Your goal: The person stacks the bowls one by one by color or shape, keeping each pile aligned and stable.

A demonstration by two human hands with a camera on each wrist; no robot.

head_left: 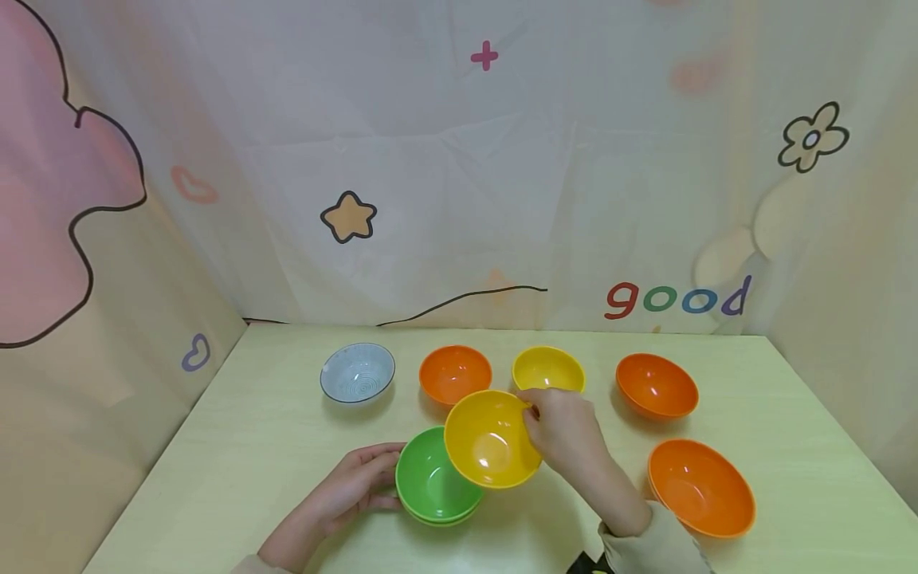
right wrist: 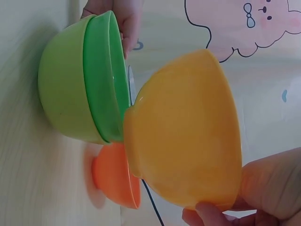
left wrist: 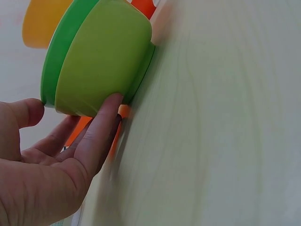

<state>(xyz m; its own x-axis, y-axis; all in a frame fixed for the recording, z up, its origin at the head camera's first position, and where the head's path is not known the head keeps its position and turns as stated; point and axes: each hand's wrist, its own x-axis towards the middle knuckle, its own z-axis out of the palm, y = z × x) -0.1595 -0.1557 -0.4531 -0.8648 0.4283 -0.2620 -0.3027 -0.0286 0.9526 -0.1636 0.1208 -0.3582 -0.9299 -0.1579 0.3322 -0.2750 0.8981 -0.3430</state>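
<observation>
The yellow bowl (head_left: 491, 446) hangs above the counter (head_left: 237, 462), partly over the right side of the darker green bowl (head_left: 433, 478), which sits nested in the lighter green bowl (left wrist: 101, 61). My right fingers (right wrist: 211, 215) pinch its rim at one edge; my left fingers (left wrist: 99, 127) lie fairly straight along the green pair's side, the thumb near the upper rim.

With that one-sided pinch, the yellow bowl could swivel or slip, I think, since most of its weight hangs away from my grip — dropped here, it would probably land askew across the green rim. Lowered off-centre, its foot might catch that rim and tip the pair. My left fingers brace one side only, so a knock could slide both bowls away to the right. A careless right forearm might also bump the nearer orange bowl (head_left: 706, 486) beside my sleeve (head_left: 653, 546).

I can't tell whether the yellow foot touches the green rim. From above, the yellow bowl covers part of the darker green one, and the lighter one shows only as a thin edge. My right hand overlaps the back yellow bowl (head_left: 547, 368); a dark object (head_left: 590, 564) is cut off below — unidentifiable.
</observation>
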